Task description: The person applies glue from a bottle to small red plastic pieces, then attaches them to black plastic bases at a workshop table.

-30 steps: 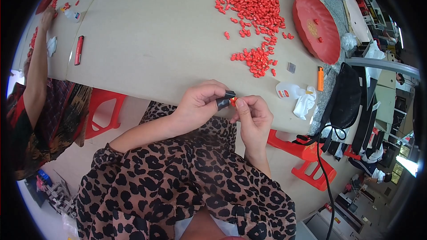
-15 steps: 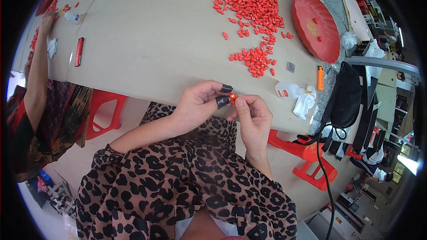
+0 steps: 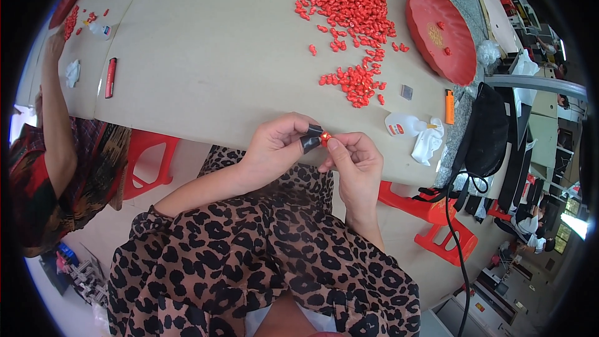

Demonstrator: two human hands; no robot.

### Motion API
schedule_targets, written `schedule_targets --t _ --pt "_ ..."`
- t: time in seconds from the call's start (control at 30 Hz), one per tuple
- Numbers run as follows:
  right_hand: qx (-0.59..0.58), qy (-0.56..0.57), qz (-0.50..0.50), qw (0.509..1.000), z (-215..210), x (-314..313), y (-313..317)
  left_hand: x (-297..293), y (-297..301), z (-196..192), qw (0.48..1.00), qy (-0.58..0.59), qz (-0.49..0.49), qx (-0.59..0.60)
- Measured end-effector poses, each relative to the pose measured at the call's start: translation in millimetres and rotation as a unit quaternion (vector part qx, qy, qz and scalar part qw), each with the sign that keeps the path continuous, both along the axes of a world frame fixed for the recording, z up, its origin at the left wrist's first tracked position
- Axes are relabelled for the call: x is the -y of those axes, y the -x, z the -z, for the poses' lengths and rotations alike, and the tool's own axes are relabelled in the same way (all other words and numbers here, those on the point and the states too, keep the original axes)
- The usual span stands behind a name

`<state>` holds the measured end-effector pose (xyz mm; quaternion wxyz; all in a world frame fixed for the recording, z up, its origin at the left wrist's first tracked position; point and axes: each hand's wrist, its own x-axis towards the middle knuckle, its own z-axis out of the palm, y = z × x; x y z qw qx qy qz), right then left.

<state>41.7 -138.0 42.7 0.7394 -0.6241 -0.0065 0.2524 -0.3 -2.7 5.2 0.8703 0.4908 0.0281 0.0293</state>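
Between my hands, just off the table's near edge, is a small red gourd-shaped piece [image 3: 326, 138] with a shiny golden spot. My left hand [image 3: 274, 150] pinches it from the left between thumb and index finger, both wrapped in black tape. From the right, the thumb and index finger of my right hand [image 3: 354, 161] close on the same piece. Beyond them lies a small cluster of similar red pieces [image 3: 357, 84], and farther off a large heap of them [image 3: 346, 0].
To the right stand a glue bottle [image 3: 402, 125], a white cloth [image 3: 428, 142], an orange utility knife [image 3: 449, 107] and a red scalloped tray [image 3: 458, 56] holding a few pieces. A red stick-like object [image 3: 111, 78] lies left. At far left, a co-worker's arm [image 3: 59, 112] reaches over the table.
My hands keep their pinch on the red piece, nearly unmoved. The view has shifted slightly. At the left, the co-worker's hand and arm have moved.
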Motion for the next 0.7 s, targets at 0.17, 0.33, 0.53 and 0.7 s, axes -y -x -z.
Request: schedule_targets --t 0.17,0.33,0.53,0.7 --pt "-0.009 -0.011 -0.008 1.0 3 4 -2 0 1 1 1.0 -0.014 0.004 0.009" --pt "-0.002 0.002 -0.017 1.0 5 6 -4 0 0 0 0.999 -0.047 0.01 0.011" --pt "0.007 -0.016 -0.031 0.999 12 8 -6 0 0 5 0.99 -0.139 0.01 0.023" --pt "0.016 -0.025 -0.047 0.998 16 9 -7 3 -1 2 0.985 -0.172 0.006 -0.002"
